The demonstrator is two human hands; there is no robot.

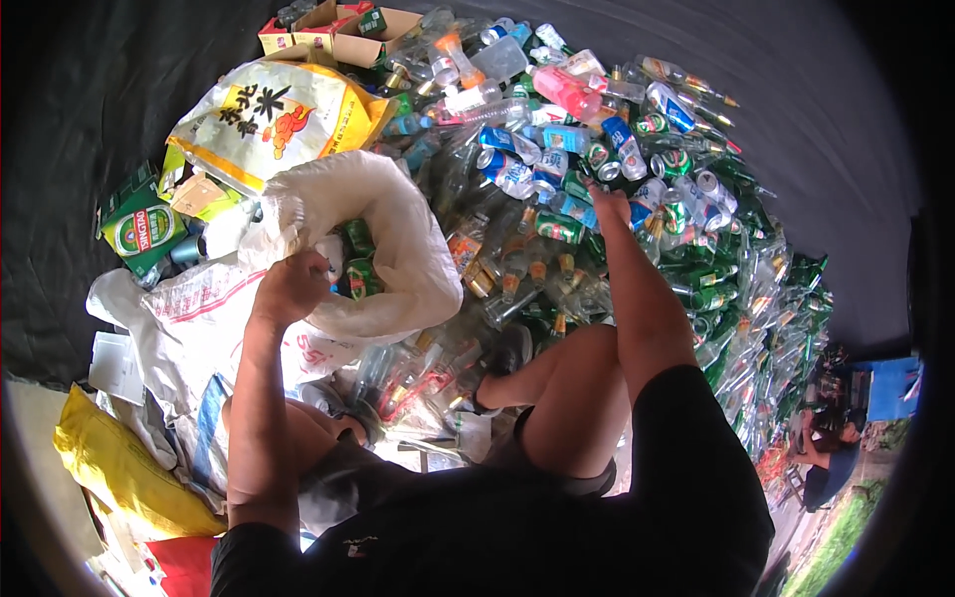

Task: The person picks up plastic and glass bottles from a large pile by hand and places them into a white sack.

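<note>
My left hand [292,285] is closed on the rolled rim of a white woven plastic sack [418,257], which stands open in front of me. Inside the sack's mouth are green drink cans [362,277]. Further right, my right hand [610,203] reaches into a heap of bottles and cans. Its fingers touch the end of a green drink can [576,184]; how far they close around it is hidden. Blue-and-white cans [507,172] lie left of that hand, with another green can [559,227] just below it.
Glass bottles [716,283] cover the right side. A pink plastic bottle [563,91] lies near the top. At left are a printed rice sack [276,119], a green beer carton [142,224] and a yellow sack [127,463]. Another person [828,455] sits at far right.
</note>
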